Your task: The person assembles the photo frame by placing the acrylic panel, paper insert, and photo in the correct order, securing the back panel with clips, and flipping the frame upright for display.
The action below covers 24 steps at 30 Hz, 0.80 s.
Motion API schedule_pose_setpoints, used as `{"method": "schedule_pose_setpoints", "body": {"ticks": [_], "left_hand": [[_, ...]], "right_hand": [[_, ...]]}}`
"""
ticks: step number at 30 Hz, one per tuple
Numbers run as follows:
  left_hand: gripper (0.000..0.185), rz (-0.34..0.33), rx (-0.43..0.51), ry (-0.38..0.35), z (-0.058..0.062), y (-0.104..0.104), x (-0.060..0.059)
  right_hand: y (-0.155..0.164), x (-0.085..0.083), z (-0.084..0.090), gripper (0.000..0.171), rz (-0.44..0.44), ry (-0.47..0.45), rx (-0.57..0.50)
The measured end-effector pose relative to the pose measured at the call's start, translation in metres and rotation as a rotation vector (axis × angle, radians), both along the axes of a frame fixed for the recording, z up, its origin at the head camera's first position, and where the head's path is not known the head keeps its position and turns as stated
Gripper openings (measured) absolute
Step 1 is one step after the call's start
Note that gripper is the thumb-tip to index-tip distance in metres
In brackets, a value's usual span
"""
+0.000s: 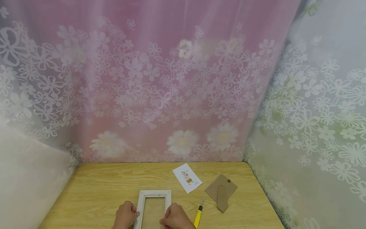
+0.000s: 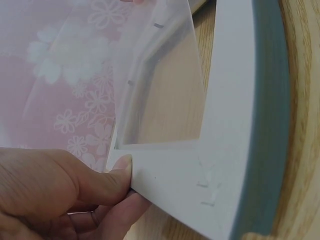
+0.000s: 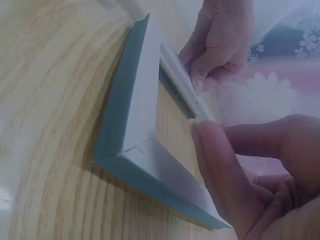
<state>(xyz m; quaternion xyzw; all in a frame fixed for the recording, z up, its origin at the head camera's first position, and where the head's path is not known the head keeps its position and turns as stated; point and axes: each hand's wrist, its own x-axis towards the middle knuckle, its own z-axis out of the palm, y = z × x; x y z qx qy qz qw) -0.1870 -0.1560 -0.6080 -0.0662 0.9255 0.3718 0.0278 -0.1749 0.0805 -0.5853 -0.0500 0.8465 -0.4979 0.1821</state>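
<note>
Here, the white picture frame (image 1: pixel 154 206) lies flat at the near edge of the wooden table (image 1: pixel 100 190), at 6 o'clock in your head view, with a clear sheet (image 2: pixel 155 65) lifted off its opening in the left wrist view. Your left hand (image 1: pixel 125 215) pinches the frame's left rail, thumb on top and fingers curled beneath; your right hand (image 1: pixel 175 218) has its thumb (image 3: pixel 215 165) pressed at the inner edge of the right rail, the other fingers curled loosely behind, so whether they clasp the rail cannot be told. Judged from its thin mouldings and mitred corners, the frame is light and stiff but weak at the joints, and the sheet looks flexible, slick and easily scratched or creased; take the frame by the middle of its long rails and the sheet by its edges only. At 3 o'clock from the frame lies a yellow-handled tool (image 1: pixel 198 213); at 2 o'clock, a brown backing board (image 1: pixel 220 191) with its stand; at 1 o'clock, a small printed card (image 1: pixel 187 177). Flowered curtains (image 1: pixel 171 95) enclose the table.
</note>
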Motion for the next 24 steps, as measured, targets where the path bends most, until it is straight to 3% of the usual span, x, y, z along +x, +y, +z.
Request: {"method": "schedule_pose_setpoints", "body": {"ticks": [11, 15, 21, 24], "left_hand": [[0.022, 0.009, 0.002, -0.004, 0.004, 0.004, 0.000], [0.023, 0.009, 0.003, -0.001, 0.004, 0.004, 0.000], [0.023, 0.006, 0.005, 0.007, 0.003, 0.003, 0.001], [0.023, 0.008, 0.009, 0.015, 0.002, 0.003, 0.001]], "right_hand": [[-0.003, -0.002, 0.002, 0.027, 0.052, 0.005, 0.151], [-0.002, -0.008, -0.011, 0.027, 0.058, -0.005, 0.187], [0.003, -0.020, -0.046, 0.030, 0.096, -0.014, 0.276], [0.001, -0.019, -0.037, 0.029, 0.097, -0.032, 0.291]]}}
